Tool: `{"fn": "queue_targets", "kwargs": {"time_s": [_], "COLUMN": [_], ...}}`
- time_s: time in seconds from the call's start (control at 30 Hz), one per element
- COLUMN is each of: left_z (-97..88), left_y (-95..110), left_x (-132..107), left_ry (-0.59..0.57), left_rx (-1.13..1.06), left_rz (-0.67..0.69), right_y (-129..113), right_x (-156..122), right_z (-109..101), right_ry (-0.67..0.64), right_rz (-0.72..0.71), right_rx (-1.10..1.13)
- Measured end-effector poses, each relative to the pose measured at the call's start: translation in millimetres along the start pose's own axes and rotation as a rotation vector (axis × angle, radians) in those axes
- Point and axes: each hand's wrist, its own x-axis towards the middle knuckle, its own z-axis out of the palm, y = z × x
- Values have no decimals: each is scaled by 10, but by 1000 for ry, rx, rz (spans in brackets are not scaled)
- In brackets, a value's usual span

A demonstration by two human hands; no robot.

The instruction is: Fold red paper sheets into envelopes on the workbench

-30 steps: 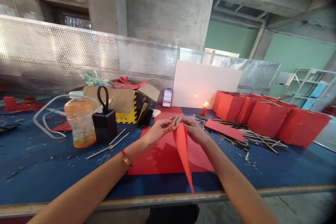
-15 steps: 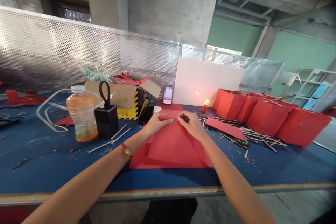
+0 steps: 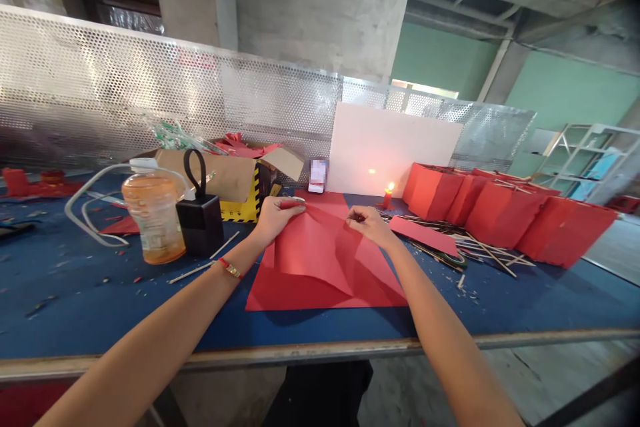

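Note:
A red paper sheet is lifted and bowed above a larger red sheet lying on the table. My left hand is closed, with thumb and finger pinched on the lifted sheet's upper left edge. Closed as well, my right hand has its fingertips pinched together at the upper right edge of that sheet. The near edge of the lifted sheet curls up and slants down toward the right.
To the left stand an orange-tinted bottle, a black power bank and an open carton. A lit red candle burns beyond my right hand. Thin sticks and red paper lanterns sit on the right.
My hands have moved apart, the left one leftward and the right one slightly to the right. The lifted red sheet now spreads wider between them and bows. The head view has shifted slightly.

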Motion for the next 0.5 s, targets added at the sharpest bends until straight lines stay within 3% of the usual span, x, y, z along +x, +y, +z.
{"fn": "queue_targets", "kwargs": {"time_s": [0.2, 0.33, 0.43, 0.5], "left_z": [-107, -181, -178, -124], "left_y": [-89, -99, -78, -55], "left_x": [84, 99, 67, 22], "left_ry": [70, 163, 84, -7], "left_rx": [-34, -143, -246, -331], "left_rz": [-59, -137, -261, -357], "right_y": [270, 512, 543, 466], "right_x": [-36, -56, -45, -51], "right_z": [-207, -303, -261, -176], "right_ry": [52, 202, 304, 272], "right_rz": [98, 205, 291, 251], "right_rx": [-17, 3, 148, 248]}}
